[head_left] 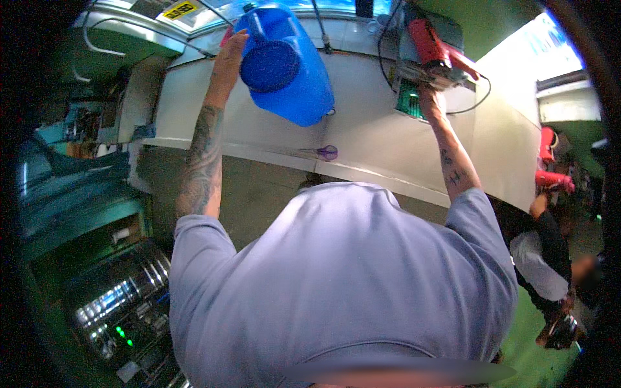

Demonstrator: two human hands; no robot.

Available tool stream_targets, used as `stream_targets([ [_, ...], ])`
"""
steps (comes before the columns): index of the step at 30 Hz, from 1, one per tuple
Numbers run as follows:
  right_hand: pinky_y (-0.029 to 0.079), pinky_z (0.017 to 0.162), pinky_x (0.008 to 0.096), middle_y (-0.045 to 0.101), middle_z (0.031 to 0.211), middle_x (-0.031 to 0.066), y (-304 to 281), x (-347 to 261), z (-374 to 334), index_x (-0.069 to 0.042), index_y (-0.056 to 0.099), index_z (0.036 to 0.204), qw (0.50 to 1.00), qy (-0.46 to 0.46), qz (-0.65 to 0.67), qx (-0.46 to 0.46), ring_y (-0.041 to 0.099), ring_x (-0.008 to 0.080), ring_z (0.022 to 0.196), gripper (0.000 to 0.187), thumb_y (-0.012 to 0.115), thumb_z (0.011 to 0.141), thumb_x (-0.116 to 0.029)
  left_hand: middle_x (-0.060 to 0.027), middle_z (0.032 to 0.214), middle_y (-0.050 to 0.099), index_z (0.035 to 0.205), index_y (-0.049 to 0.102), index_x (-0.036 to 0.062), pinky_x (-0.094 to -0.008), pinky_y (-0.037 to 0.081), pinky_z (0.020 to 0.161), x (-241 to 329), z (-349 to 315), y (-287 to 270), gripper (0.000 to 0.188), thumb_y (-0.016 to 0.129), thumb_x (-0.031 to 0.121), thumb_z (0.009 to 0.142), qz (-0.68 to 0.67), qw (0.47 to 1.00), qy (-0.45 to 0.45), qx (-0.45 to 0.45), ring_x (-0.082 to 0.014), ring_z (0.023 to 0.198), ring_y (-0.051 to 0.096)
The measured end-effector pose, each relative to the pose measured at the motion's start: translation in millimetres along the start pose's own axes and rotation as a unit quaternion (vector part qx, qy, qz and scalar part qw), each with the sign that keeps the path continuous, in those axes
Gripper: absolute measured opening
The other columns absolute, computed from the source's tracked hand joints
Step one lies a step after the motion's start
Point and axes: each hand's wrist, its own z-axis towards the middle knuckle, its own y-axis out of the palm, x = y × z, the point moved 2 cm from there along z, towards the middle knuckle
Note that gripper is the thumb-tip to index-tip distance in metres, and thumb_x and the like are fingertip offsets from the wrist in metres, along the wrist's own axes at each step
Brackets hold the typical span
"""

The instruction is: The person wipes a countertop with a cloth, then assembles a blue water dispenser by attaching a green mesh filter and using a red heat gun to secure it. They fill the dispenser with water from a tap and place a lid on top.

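My left hand [231, 61] is stretched far forward at the left side of a blue plastic jug [294, 97] with a round dark blue lid. The thumb shows near the jug's handle [257, 24]; the other fingers are mostly hidden, and a bit of red shows just beyond them. My right hand [432, 100] reaches to the front of a corded machine with a red body [428, 42] and a metal part. That part covers the fingers, so their grip cannot be made out. A green panel [410, 100] shows beside this hand.
Purple-handled scissors [328, 152] lie near the front edge of the pale worktop [381, 139]. A dark cord [482, 100] curves beside the machine. At right, another person's hand [538, 205] is by a red tool [554, 181]. Shiny metal equipment [123, 301] stands at lower left.
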Motion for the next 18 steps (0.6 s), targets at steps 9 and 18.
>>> stream_targets([
  [9, 0.051, 0.084, 0.0474, 0.065, 0.108, 0.0159, -78, -78, -42, -0.013, 0.062, 0.107, 0.997, -0.007, -0.081, 0.018, 0.063, 0.0368, 0.098, 0.018, 0.058, 0.09, -0.018, -0.0212, 0.149, 0.033, 0.148, 0.034, 0.021, -0.0508, 0.029, 0.112, 42, -20, 30, 0.095, 0.075, 0.059, 0.071, 0.38, 0.899, 0.172, -0.134, -0.0405, 0.137, 0.032],
  [18, 0.048, 0.085, 0.0344, 0.069, 0.097, 0.0101, -141, -214, -59, -0.007, 0.062, 0.105, 0.982, 0.035, 0.154, 0.1, 0.065, 0.0237, 0.092, 0.028, 0.07, 0.087, -0.026, -0.0166, 0.145, 0.041, 0.144, 0.041, 0.0196, -0.0488, 0.031, 0.112, 16, -10, 16, 0.085, 0.076, 0.051, 0.074, 0.286, 0.86, 0.399, -0.14, -0.0373, 0.133, 0.039],
])
